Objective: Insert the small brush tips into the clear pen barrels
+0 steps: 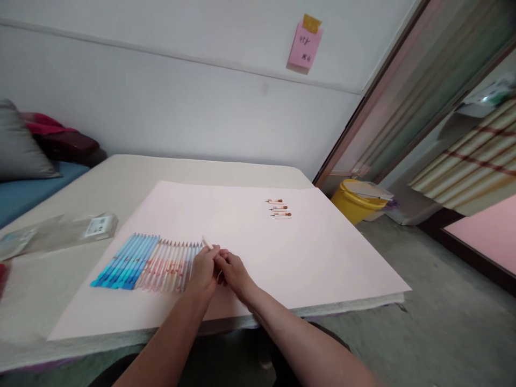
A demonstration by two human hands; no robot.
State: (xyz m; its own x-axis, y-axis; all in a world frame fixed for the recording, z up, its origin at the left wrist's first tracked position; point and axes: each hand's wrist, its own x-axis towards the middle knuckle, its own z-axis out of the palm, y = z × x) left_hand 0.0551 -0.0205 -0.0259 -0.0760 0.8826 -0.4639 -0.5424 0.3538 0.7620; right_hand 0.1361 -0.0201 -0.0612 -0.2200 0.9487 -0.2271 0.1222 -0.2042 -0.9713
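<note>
My left hand (pixel 205 266) is closed around a slim white pen (pixel 207 242), whose upper end sticks out past the fingers. My right hand (pixel 235 273) meets it, with fingertips pinched at the pen's lower part, which the fingers hide. Just left of the hands lies a row of pale pens (pixel 165 267) with reddish patterns and dark tips. Beside these is a row of several blue pens (pixel 127 260). Farther back on the right, three small pen-like pieces (pixel 281 208) with brown ends lie one behind another.
Pink sheeting (pixel 322 258) covers part of the pale table (pixel 209 165). A clear plastic bag (pixel 60 232) with a white label lies at the left. Beyond the table's right side stands a yellow bucket (pixel 352 203). A wall (pixel 181 107) rises behind the table.
</note>
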